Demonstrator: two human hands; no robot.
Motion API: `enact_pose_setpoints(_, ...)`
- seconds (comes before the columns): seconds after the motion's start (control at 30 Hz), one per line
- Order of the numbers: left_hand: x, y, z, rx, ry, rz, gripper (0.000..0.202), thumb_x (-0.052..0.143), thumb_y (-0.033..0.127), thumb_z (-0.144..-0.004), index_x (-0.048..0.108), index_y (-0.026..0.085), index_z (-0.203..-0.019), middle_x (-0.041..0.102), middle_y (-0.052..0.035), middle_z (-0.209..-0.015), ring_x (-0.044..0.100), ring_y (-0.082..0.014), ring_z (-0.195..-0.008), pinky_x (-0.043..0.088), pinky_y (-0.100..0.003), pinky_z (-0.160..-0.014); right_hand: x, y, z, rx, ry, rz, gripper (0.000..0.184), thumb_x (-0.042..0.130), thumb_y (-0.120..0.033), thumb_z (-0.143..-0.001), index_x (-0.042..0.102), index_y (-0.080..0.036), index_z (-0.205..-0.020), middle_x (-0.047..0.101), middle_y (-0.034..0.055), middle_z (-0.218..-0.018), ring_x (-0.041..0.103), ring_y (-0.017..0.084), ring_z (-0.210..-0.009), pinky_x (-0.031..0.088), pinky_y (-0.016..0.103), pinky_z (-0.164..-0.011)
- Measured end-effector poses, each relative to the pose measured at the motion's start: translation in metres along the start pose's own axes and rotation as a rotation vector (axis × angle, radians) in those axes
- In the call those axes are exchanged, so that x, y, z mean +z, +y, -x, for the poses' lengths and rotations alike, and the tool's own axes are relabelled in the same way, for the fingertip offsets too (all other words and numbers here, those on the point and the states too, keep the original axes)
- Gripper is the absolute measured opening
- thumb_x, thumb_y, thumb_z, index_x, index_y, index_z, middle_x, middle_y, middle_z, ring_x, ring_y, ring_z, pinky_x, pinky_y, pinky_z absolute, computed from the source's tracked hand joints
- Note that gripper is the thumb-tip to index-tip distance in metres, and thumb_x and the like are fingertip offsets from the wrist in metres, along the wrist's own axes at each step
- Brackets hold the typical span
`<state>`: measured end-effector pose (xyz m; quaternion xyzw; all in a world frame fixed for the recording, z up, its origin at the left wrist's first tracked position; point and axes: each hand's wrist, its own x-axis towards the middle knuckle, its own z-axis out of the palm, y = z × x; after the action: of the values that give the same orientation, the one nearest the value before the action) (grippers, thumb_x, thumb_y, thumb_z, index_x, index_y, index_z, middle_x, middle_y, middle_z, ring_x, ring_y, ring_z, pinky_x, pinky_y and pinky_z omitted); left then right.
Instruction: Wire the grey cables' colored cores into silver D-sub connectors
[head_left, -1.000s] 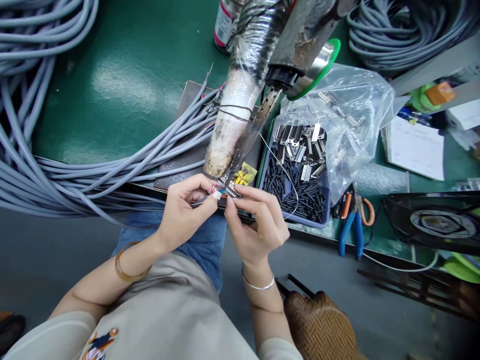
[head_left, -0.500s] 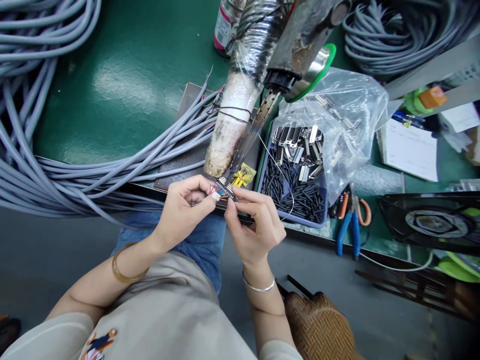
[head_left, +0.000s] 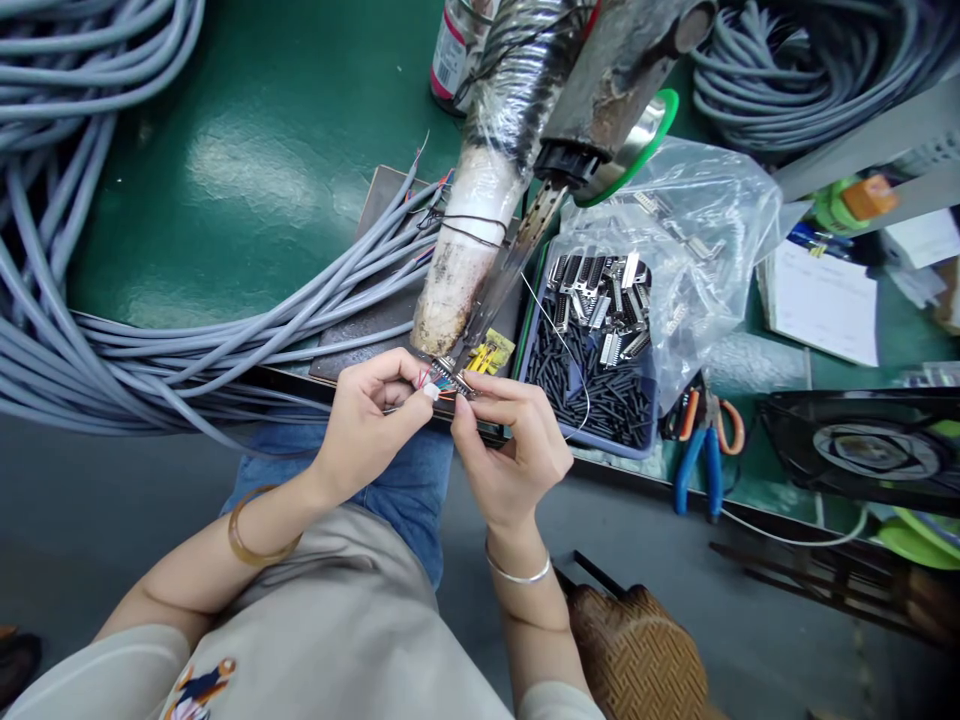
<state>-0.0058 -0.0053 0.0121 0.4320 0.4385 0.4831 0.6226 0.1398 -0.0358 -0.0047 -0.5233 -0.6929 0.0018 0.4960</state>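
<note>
My left hand [head_left: 367, 425] is closed in a pinch on the stripped end of a grey cable, its thin coloured wires [head_left: 433, 383] fanning out at the fingertips. My right hand [head_left: 510, 450] is closed on a small metal connector [head_left: 454, 380] pressed against those wires, and a thin solder wire [head_left: 570, 350] loops from its fingers. Both hands meet at the bench's front edge, right under the tip of a soldering iron [head_left: 510, 270] that slants down from a wrapped fixture [head_left: 480, 180].
Bundles of grey cable [head_left: 150, 340] cover the left of the green bench [head_left: 247, 150]; more coil at top right. A blue tray [head_left: 600, 370] holds black sleeves and metal connectors, with a clear bag [head_left: 697, 230] over it. Blue-handled pliers [head_left: 694, 465] and a black fan [head_left: 870, 450] lie right.
Nearly nothing: both hands stay pinched together at the iron's tip, with only small finger shifts and a slight camera sway.
</note>
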Motion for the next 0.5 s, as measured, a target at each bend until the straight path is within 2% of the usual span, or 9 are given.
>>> enact_pose_setpoints(0.2, 0.0006, 0.0009, -0.0020, 0.010, -0.008, -0.001, 0.017, 0.073, 0.018, -0.075, 0.059, 0.016, -0.067, 0.058, 0.0046, -0.063, 0.039, -0.0011, -0.041, 0.030, -0.015, -0.037, 0.0013, 0.0016, -0.0028, 0.005, 0.000, -0.019, 0.018, 0.075, -0.009, -0.085, 0.064, -0.024, -0.086, 0.078, 0.0019, -0.098, 0.075, 0.014, -0.084, 0.063, 0.028, -0.074)
enact_pose_setpoints(0.33, -0.0001, -0.0005, -0.0027, 0.011, 0.008, -0.006, 0.017, 0.076, 0.021, -0.075, 0.060, 0.016, -0.069, 0.062, 0.0027, -0.069, 0.040, -0.0012, -0.042, 0.030, -0.015, -0.037, 0.0000, 0.0002, -0.0058, 0.002, -0.002, -0.016, 0.018, 0.075, -0.010, -0.085, 0.065, -0.024, -0.087, 0.078, 0.0013, -0.099, 0.075, 0.014, -0.085, 0.064, 0.028, -0.076)
enact_pose_setpoints(0.5, -0.0025, -0.0027, -0.0033, 0.000, -0.017, 0.035, 0.018, 0.077, 0.017, -0.074, 0.060, 0.016, -0.068, 0.058, 0.0048, -0.063, 0.037, -0.0004, -0.041, 0.027, -0.015, -0.038, -0.0001, -0.0005, -0.0050, -0.068, -0.016, 0.047, 0.020, 0.075, -0.008, -0.084, 0.063, -0.023, -0.087, 0.079, 0.0041, -0.102, 0.076, 0.014, -0.086, 0.063, 0.025, -0.079)
